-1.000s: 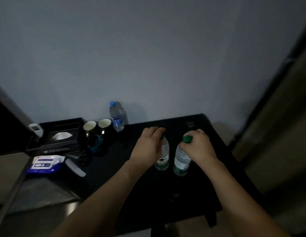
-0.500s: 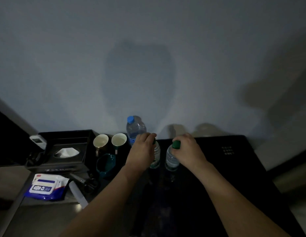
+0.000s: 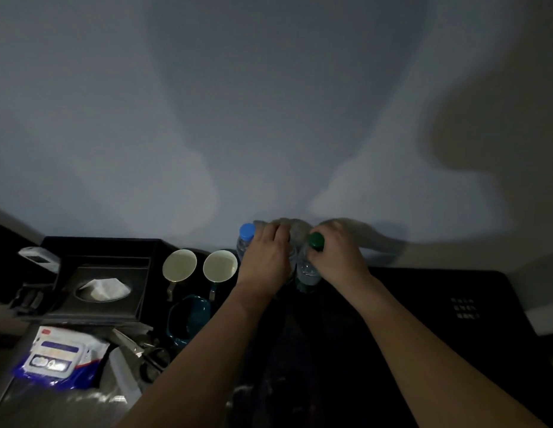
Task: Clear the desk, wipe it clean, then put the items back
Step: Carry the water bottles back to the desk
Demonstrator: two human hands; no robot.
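Two bottles stand upright at the back of the dark tabletop, against the wall. Right hand grips the green-capped bottle near its neck. Left hand wraps the second bottle, cap hidden. Blue-capped bottle just left of the left hand. Further left: two cups, teal mug, tissue box, wipes pack.

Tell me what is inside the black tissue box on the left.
A white tissue pokes up through the oval opening in the top of the tissue box. The rest of the tissues inside are covered by the lid, so how full it is cannot be seen.
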